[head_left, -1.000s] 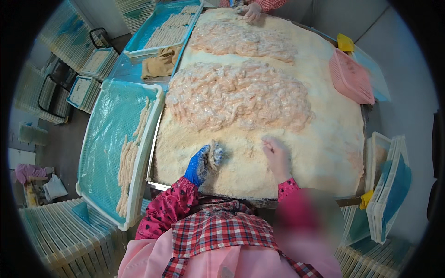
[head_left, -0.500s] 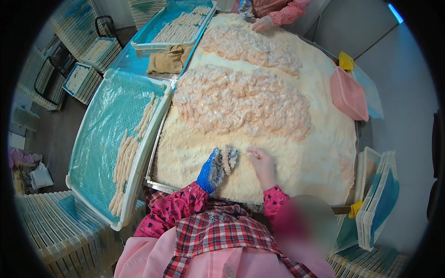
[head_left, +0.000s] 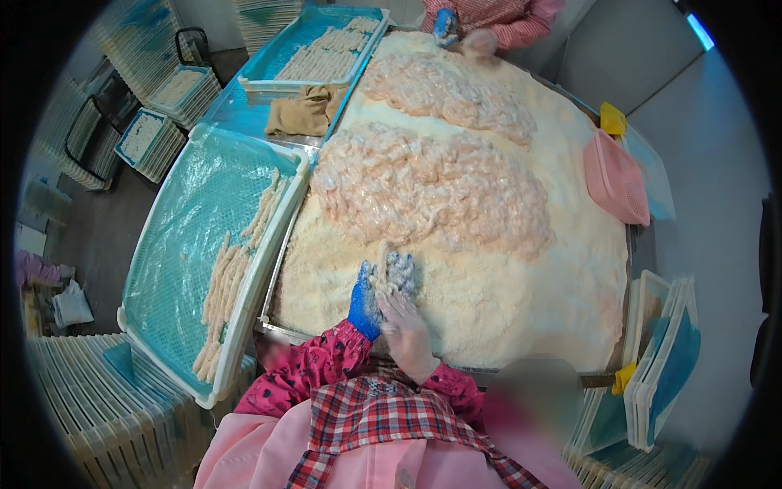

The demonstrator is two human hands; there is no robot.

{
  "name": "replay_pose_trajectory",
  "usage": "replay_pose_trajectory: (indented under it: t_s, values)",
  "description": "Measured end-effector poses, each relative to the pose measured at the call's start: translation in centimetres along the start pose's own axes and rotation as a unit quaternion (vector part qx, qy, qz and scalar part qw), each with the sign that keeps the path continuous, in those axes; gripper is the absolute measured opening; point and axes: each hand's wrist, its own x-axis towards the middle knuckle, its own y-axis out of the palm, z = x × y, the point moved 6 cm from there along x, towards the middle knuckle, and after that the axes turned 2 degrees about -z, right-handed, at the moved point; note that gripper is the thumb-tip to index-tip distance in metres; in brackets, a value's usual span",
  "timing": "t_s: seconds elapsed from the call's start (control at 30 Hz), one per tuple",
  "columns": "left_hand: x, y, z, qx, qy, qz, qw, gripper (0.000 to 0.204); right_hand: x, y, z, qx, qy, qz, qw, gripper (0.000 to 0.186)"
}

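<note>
My left hand (head_left: 364,297), in a blue glove caked with white crumbs, holds a pale coated meat strip (head_left: 383,259) along its palm. My right hand (head_left: 401,332), in a pale glove, presses against that strip and palm, fingers together. Both hands are above the crumb bed (head_left: 481,293) that covers the worktop, near its front edge. Just beyond them lies a glossy heap of raw pink meat strips (head_left: 432,183). At my left a white-rimmed tray (head_left: 163,261) lined with turquoise mesh holds rows of coated strips (head_left: 224,293).
A co-worker (head_left: 529,20) works at the far edge beside a second meat heap (head_left: 444,90). A filled tray (head_left: 322,57) and brown cloth (head_left: 297,114) sit back left, a pink basket (head_left: 611,175) right. Stacked trays (head_left: 114,399) and upright trays (head_left: 668,359) flank the table.
My right hand has moved left and down from beside my left hand onto it, against the strip. The left hand has turned more upright with the strip in its palm.
</note>
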Motion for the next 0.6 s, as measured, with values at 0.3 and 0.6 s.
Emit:
replay_pose_trajectory:
  t_s: [0.3, 0.6]
  values:
    - [-4.0, 3.6, -1.6, 0.17, 0.112, 0.074, 0.976, 0.052, 4.9, -0.6, 0.2, -0.043, -0.051, -0.035, 0.997, 0.046]
    - [-4.4, 7.8, -1.7, -0.013, 0.097, 0.034, 0.995, 0.05, 4.7, -0.5, 0.5, 0.002, -0.053, -0.024, 0.998, 0.051]
